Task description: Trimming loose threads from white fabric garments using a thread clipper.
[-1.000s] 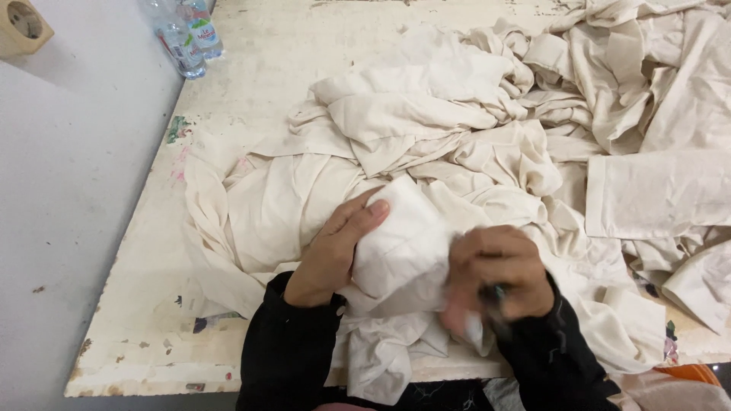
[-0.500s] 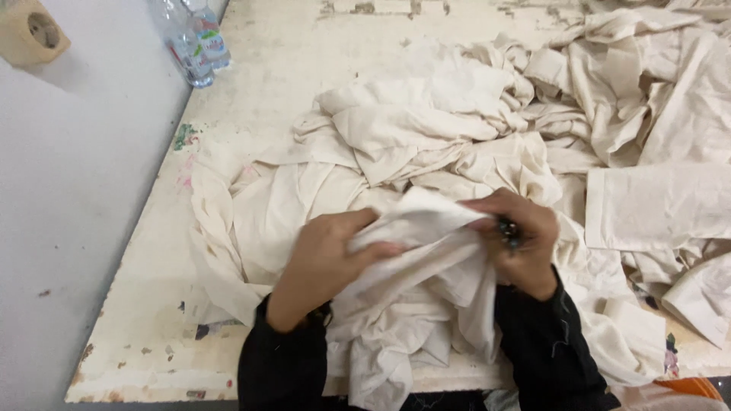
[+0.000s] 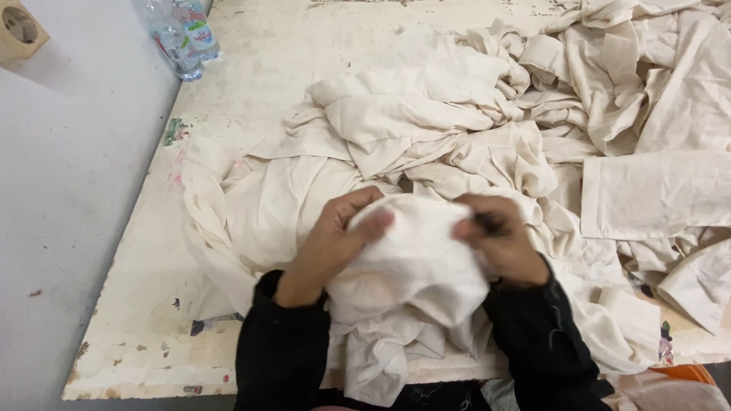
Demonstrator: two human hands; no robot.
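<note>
Two clear plastic bottles (image 3: 185, 38) with blue-green labels stand at the table's (image 3: 251, 76) far-left corner.

Bare tabletop (image 3: 251, 68) open along the far left, from the plastic bottles (image 3: 183, 38) at the far-left corner down the left edge to the near-left corner. Heaped cream cloth (image 3: 426, 114) blocks the middle and whole right side, spilling over the near edge. Both hands, left hand (image 3: 335, 240) and right hand (image 3: 502, 240), are bunched into a cloth piece (image 3: 415, 259) near the front edge; cloth presses close on every side but the left.
</note>
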